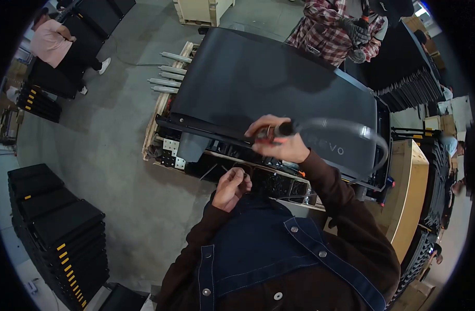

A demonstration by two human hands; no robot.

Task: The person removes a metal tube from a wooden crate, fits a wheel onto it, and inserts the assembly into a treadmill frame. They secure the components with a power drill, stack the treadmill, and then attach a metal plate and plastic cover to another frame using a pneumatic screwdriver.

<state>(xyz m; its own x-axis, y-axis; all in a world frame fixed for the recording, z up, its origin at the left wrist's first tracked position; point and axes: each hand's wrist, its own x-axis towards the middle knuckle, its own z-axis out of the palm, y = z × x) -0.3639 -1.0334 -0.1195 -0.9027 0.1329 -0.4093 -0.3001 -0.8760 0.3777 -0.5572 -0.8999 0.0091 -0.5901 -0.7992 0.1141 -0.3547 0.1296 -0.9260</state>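
My right hand [288, 150] grips a red and black air screwdriver [268, 133], blurred by motion, over the near edge of a treadmill deck [268, 78] with a black belt. A clear hose [346, 124] loops away from the tool to the right. My left hand [231, 187] is closed in a pinch close to my apron, just below the deck's near side; whatever its fingertips hold is too small to name. A dark side rail [201, 128] runs along the deck between me and the belt.
Under the deck, a wooden crate holds parts, with a white perforated plate [171, 150] and metal rollers [170, 72] at its left. Stacked black panels [56, 217] stand lower left. A gloved person in a plaid shirt [331, 31] works across the deck; another person [53, 44] stands upper left.
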